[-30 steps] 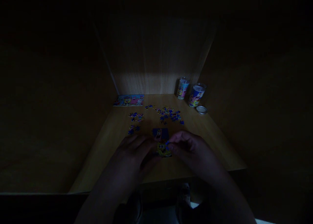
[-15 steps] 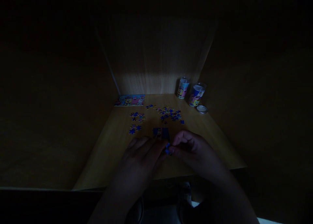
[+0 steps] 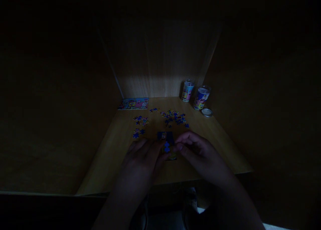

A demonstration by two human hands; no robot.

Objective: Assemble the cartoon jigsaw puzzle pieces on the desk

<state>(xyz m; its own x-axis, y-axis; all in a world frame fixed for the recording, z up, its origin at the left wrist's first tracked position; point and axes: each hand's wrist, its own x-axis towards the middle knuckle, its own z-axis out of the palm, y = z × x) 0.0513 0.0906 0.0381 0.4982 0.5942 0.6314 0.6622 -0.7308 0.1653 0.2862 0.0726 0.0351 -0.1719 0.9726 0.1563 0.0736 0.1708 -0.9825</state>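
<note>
The scene is dim. Between the thumb and index finger of my left hand (image 3: 142, 158) is a blue puzzle piece (image 3: 167, 147). My right hand (image 3: 198, 151) is just right of it, fingertips pinched; whether something small is in them is too dark to tell. Beneath and just beyond my fingers lies a small dark-blue picture (image 3: 170, 136) with a cartoon figure, partly hidden by my left hand. It cannot be told whether this is joined pieces or a card. Loose puzzle pieces (image 3: 175, 118) are scattered beyond it, with smaller groups of pieces (image 3: 140, 119) to the left.
A cartoon picture sheet (image 3: 134, 103) lies at the back left of the wooden surface (image 3: 115, 146). Two cartoon-printed cans (image 3: 187, 91) with clear tops stand at the back right, a round metal lid (image 3: 207, 112) beside them. Wooden panels (image 3: 160, 62) enclose the back and sides.
The blue piece has shifted left and is now in my left fingers, more fully in sight. My right fingertips have drawn slightly up and off it.
</note>
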